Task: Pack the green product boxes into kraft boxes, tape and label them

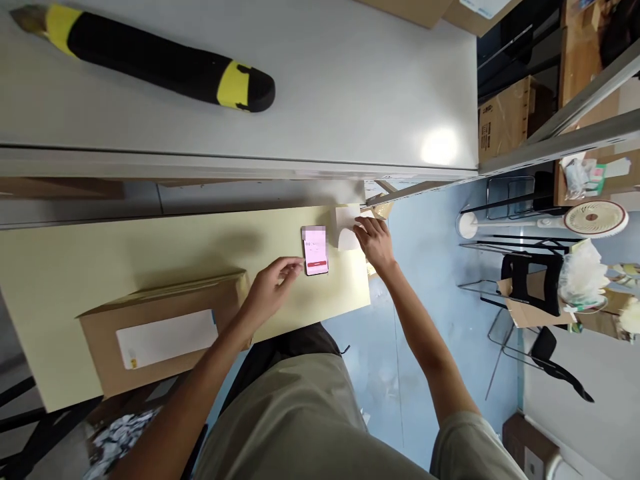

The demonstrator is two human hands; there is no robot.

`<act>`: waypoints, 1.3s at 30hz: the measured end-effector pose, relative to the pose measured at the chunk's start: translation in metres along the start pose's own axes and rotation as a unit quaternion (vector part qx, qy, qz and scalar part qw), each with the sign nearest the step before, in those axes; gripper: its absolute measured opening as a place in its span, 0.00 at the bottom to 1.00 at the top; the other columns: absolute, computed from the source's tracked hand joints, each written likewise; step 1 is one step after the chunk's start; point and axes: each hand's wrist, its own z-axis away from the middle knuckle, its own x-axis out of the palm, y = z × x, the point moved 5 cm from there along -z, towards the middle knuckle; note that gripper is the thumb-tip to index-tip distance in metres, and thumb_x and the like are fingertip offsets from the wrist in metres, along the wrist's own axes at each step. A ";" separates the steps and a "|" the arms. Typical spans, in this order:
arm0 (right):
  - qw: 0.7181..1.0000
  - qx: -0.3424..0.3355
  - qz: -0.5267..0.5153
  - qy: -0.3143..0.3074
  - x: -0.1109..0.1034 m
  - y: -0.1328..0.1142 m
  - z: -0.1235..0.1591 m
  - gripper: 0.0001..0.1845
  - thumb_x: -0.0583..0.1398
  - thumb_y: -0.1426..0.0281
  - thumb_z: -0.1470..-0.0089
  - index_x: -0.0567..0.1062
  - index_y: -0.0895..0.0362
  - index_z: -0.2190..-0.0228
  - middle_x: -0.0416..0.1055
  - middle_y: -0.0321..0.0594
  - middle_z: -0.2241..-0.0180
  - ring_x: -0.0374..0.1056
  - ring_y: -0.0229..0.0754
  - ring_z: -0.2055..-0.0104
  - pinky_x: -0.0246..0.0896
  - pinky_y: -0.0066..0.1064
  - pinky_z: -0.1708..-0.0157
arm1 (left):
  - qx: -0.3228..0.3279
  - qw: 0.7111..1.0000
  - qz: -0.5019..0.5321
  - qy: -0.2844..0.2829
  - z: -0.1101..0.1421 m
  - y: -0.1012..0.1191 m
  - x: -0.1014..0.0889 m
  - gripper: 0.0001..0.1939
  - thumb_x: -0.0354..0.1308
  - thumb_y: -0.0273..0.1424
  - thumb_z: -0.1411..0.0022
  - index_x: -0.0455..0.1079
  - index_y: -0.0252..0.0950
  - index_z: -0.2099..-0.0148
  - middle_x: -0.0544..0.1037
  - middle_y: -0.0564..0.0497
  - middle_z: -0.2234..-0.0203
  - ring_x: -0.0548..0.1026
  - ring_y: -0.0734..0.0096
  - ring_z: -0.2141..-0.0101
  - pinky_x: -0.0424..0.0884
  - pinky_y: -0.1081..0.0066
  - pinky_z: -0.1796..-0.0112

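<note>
A phone [315,253] with a lit pink screen and a red bar near its bottom lies on the pale yellow tabletop [200,243]. My left hand [273,287] reaches in beside it, fingertips at the phone's left edge, with a small gap between thumb and fingers; it holds nothing. Right of the phone is a white piece that looks like curved paper or thin card [347,228]. The bent fingers of my right hand [375,241] close on its right edge, near the table's end. Exactly how they grip it is partly hidden.
A brown cardboard box [167,333] with a white label sits left on the table. Above runs a grey shelf [345,87], bearing a black-and-yellow handled tool [150,57]. Rightward are blue floor [425,287], a standing fan [595,219] and a black chair [533,283].
</note>
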 end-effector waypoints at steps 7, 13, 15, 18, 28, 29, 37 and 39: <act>0.999 0.031 -0.016 0.014 -0.015 -0.002 0.048 0.28 0.49 0.71 0.24 0.65 0.50 0.27 0.63 0.50 0.26 0.71 0.57 0.34 0.66 0.52 0.36 | 0.134 0.967 -0.211 -0.053 -0.073 0.021 0.062 0.28 0.53 0.38 0.25 0.66 0.36 0.27 0.75 0.37 0.34 0.73 0.47 0.35 0.70 0.49 0.34; 0.997 0.070 -0.035 0.026 -0.025 0.000 0.089 0.25 0.52 0.68 0.23 0.72 0.45 0.31 0.65 0.48 0.27 0.68 0.58 0.29 0.63 0.52 0.33 | 0.201 0.916 -0.334 -0.094 -0.094 0.015 0.094 0.38 0.49 0.30 0.26 0.47 0.26 0.19 0.50 0.33 0.20 0.51 0.44 0.22 0.55 0.47 0.26; 0.997 0.056 -0.045 0.025 -0.022 -0.004 0.101 0.22 0.54 0.69 0.24 0.76 0.44 0.35 0.69 0.47 0.29 0.66 0.57 0.28 0.61 0.53 0.33 | 0.209 0.896 -0.372 -0.123 -0.094 0.009 0.098 0.37 0.47 0.27 0.27 0.50 0.27 0.19 0.49 0.36 0.20 0.48 0.43 0.22 0.55 0.45 0.26; 0.998 0.026 -0.045 0.029 -0.011 -0.015 0.120 0.17 0.56 0.70 0.24 0.81 0.46 0.43 0.76 0.47 0.35 0.70 0.55 0.31 0.63 0.51 0.35 | 0.220 0.863 -0.422 -0.168 -0.093 -0.002 0.103 0.40 0.49 0.22 0.32 0.53 0.30 0.19 0.52 0.38 0.21 0.47 0.42 0.21 0.52 0.42 0.26; 0.999 -0.047 -0.026 -0.004 0.037 -0.042 0.145 0.15 0.55 0.78 0.27 0.81 0.53 0.56 0.81 0.48 0.50 0.73 0.50 0.42 0.64 0.45 0.41 | 0.226 0.853 -0.435 -0.177 -0.080 -0.015 0.113 0.41 0.42 0.18 0.30 0.50 0.37 0.17 0.53 0.43 0.21 0.47 0.52 0.21 0.41 0.40 0.24; 0.998 -0.046 -0.027 -0.015 0.041 -0.042 0.145 0.15 0.55 0.78 0.27 0.81 0.53 0.56 0.81 0.48 0.51 0.73 0.50 0.44 0.64 0.45 0.42 | 0.222 0.854 -0.436 -0.176 -0.079 -0.016 0.114 0.41 0.41 0.18 0.30 0.49 0.38 0.17 0.53 0.43 0.21 0.46 0.53 0.21 0.40 0.40 0.24; 0.994 -0.077 0.001 -0.079 0.067 -0.044 0.145 0.19 0.54 0.84 0.31 0.81 0.53 0.63 0.78 0.45 0.60 0.69 0.49 0.56 0.63 0.42 0.48 | 0.202 0.860 -0.442 -0.156 -0.081 -0.029 0.122 0.43 0.42 0.19 0.29 0.45 0.44 0.16 0.52 0.48 0.20 0.42 0.54 0.20 0.33 0.39 0.24; 0.991 -0.087 0.010 -0.100 0.071 -0.043 0.154 0.20 0.55 0.86 0.33 0.81 0.54 0.65 0.78 0.46 0.60 0.69 0.49 0.56 0.64 0.42 0.49 | 0.201 0.853 -0.455 -0.155 -0.083 -0.031 0.123 0.41 0.39 0.17 0.29 0.49 0.40 0.17 0.52 0.48 0.20 0.42 0.54 0.20 0.32 0.40 0.24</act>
